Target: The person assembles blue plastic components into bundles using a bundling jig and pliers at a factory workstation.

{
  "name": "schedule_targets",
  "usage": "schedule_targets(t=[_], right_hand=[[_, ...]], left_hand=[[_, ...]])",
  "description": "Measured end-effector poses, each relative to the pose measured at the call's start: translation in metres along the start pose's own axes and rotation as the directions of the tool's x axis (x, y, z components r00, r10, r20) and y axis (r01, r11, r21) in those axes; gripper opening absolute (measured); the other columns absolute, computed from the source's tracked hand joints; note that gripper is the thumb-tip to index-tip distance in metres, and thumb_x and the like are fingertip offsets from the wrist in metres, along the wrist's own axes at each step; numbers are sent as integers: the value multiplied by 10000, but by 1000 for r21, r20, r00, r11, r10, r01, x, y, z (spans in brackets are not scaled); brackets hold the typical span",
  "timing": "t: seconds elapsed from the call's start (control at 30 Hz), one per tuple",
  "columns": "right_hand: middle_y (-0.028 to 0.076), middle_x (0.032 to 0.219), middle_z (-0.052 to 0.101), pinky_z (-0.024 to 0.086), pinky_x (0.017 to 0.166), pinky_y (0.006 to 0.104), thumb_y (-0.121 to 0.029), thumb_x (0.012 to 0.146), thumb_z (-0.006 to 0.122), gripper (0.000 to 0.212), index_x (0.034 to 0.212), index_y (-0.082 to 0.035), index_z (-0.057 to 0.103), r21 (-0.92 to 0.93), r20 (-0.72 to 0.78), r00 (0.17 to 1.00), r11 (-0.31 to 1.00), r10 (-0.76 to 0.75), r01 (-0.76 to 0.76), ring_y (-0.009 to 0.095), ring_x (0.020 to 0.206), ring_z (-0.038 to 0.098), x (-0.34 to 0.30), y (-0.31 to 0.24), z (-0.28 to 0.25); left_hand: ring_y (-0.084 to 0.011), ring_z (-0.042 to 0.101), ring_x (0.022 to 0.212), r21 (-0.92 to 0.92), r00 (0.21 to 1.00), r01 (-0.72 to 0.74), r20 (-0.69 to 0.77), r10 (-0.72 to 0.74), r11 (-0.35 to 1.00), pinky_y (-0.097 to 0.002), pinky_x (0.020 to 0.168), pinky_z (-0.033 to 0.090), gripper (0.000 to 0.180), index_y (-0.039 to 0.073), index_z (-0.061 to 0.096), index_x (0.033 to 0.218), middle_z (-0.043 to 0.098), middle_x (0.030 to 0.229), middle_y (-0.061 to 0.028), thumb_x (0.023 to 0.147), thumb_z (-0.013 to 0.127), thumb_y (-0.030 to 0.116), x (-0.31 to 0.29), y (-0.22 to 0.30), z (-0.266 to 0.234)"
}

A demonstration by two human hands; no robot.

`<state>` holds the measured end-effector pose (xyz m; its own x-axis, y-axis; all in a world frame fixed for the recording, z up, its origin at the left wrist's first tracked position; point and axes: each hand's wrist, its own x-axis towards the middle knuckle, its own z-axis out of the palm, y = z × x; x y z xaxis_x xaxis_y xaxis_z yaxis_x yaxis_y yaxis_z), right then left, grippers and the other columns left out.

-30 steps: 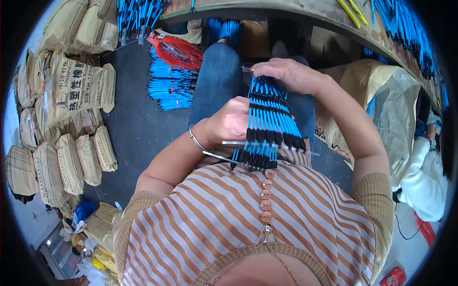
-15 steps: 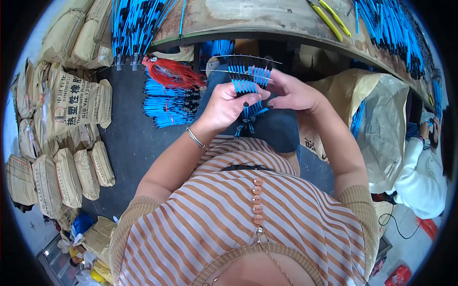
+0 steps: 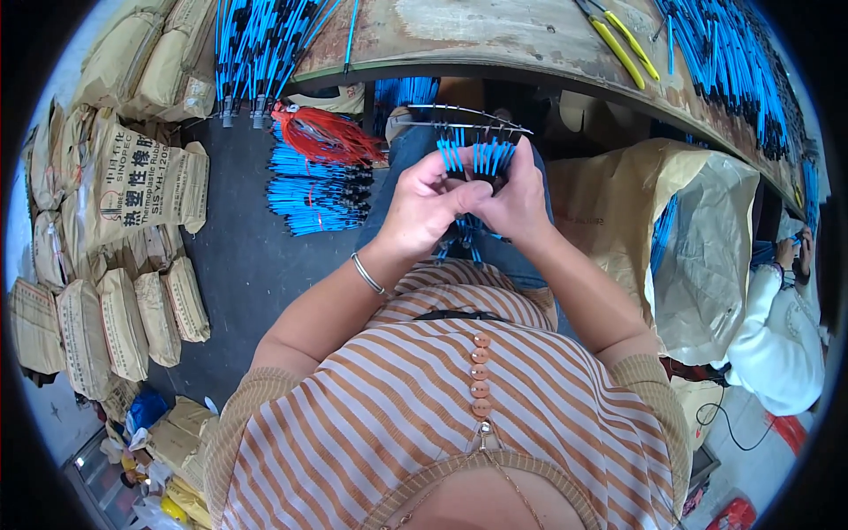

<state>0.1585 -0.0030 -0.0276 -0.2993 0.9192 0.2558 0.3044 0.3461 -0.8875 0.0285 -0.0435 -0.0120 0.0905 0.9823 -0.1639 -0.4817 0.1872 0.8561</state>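
A row of short blue cables with black ends [image 3: 495,159] stands side by side above my lap, with a narrow gap partway along the row. Thin metal rods [image 3: 468,109] cross its far side. My left hand [image 3: 427,201] is closed round the left part of the row, its thumb laid inward. From the other side my right hand [image 3: 523,196] grips the right part, its fingers raised beside the cables. The two hands touch at the thumbs. More blue cables [image 3: 468,231] with dark tips hang below the hands; how they join the row is hidden.
Ahead is a wooden table [image 3: 477,35] with yellow-handled pliers [image 3: 623,49] and blue cable piles [image 3: 269,53]. Cable bundles [image 3: 309,190] and red strands [image 3: 327,134] lie at left, near stacked paper sacks [image 3: 132,177]. An open sack [image 3: 707,256] stands right, by a white-sleeved person [image 3: 777,344].
My right hand has moved inward and now grips the row's right part. The row has tilted and split by a gap, and the rods appear closer together.
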Motion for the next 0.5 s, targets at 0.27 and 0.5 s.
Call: schedule_targets(t=[0.27, 0.5], right_hand=[[170, 844, 633, 514, 644, 374, -206, 654, 778, 711, 1173, 8, 342, -89, -77, 991, 990, -113, 106, 320, 761, 648, 3, -7, 7], [143, 773, 638, 516, 610, 366, -193, 661, 771, 610, 1113, 0, 409, -102, -124, 985, 989, -118, 105, 296, 704, 654, 3, -3, 10]], left_hand=[[-49, 548, 745, 537, 1000, -21, 26, 8, 843, -193, 704, 449, 362, 21, 545, 1149, 612, 853, -17, 810, 650, 93, -10, 13, -10], [-48, 543, 753, 561, 868, -325, -143, 476, 761, -201, 688, 444, 272, -11, 576, 1067, 619, 786, -7, 830, 629, 112, -1, 3, -19]])
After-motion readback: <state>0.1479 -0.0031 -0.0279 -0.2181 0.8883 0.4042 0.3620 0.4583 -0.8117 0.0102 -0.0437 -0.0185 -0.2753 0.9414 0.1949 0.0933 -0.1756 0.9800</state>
